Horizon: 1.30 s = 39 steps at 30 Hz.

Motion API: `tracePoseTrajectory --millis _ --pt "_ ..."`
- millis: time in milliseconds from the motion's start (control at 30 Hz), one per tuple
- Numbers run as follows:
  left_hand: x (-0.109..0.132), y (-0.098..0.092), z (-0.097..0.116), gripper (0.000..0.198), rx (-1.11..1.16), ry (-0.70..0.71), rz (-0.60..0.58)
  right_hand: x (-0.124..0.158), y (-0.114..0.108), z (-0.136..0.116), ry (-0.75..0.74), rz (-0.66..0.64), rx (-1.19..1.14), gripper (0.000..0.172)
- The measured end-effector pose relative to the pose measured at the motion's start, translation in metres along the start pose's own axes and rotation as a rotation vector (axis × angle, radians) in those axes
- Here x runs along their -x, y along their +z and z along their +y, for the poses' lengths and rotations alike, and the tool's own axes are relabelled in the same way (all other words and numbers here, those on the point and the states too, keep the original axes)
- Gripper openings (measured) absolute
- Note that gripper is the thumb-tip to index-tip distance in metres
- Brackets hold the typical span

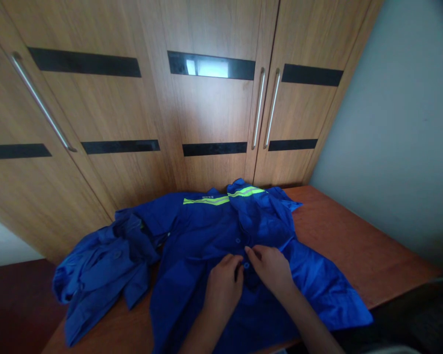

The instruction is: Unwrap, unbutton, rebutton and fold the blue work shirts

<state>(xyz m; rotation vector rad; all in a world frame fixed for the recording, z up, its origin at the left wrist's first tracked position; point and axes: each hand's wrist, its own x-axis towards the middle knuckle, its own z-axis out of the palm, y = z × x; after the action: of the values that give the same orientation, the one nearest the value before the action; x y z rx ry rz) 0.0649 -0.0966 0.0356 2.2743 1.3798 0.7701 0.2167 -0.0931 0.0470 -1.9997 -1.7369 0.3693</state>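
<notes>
A blue work jacket (206, 231) with yellow-green and grey stripes across its chest lies spread out, front side up. Both hands meet at its front opening. My left hand (225, 280) pinches the cloth just left of a light blue button (246, 265). On the other side of that button, my right hand (269, 265) has thumb and fingers closed on the placket. Another button (238, 241) shows a little above the fingertips. The cloth between the fingers is partly hidden.
A second blue garment (107, 265) lies crumpled at the left, against the jacket's sleeve. Both rest on a reddish-brown wooden surface (328, 231). Behind stands a wooden wardrobe (210, 113) with metal handles. A pale wall (395, 147) bounds the right side.
</notes>
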Motion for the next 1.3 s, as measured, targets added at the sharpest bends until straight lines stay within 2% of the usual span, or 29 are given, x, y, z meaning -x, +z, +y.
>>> tracePoseTrajectory --millis 67,167,233,300,433,567,733,867,1067,1233,1300 --pt "0.0 -0.005 0.006 0.026 -0.089 0.009 -0.035 -0.012 -0.002 -0.007 0.002 0.046 0.078 0.033" --pt "-0.008 -0.019 0.017 0.025 -0.21 0.031 -0.013 -0.031 0.0 -0.015 0.006 0.051 0.155 0.024" --pt "-0.021 -0.027 0.02 0.026 -0.254 0.048 -0.001 -0.042 0.004 -0.015 0.022 0.013 0.199 0.02" --pt "-0.04 -0.032 0.018 0.027 -0.298 0.039 -0.063 -0.052 0.008 -0.013 0.038 -0.022 0.189 0.019" --pt "-0.075 -0.022 0.003 0.026 -0.372 -0.035 -0.214 -0.064 0.015 -0.006 0.022 -0.02 0.068 0.016" --pt "-0.088 -0.002 -0.011 0.02 -0.359 -0.068 -0.223 -0.068 0.023 0.003 -0.018 0.001 -0.094 0.016" --pt "-0.086 0.007 -0.024 0.012 -0.28 -0.105 -0.166 -0.068 0.037 0.019 -0.068 0.039 -0.412 0.019" --pt "-0.086 0.009 -0.036 0.011 -0.154 -0.107 -0.119 -0.068 0.042 0.026 -0.058 0.101 -0.619 0.03" --pt "-0.086 0.003 -0.042 0.006 0.034 -0.108 -0.009 -0.065 0.044 0.027 -0.028 0.145 -0.849 0.035" --pt "-0.087 -0.004 -0.034 0.013 0.316 -0.131 0.192 -0.063 0.047 0.027 -0.088 0.186 -0.879 0.027" --pt "-0.086 -0.002 -0.031 0.012 0.378 -0.107 0.235 -0.063 0.047 0.027 -0.095 0.199 -0.871 0.026"
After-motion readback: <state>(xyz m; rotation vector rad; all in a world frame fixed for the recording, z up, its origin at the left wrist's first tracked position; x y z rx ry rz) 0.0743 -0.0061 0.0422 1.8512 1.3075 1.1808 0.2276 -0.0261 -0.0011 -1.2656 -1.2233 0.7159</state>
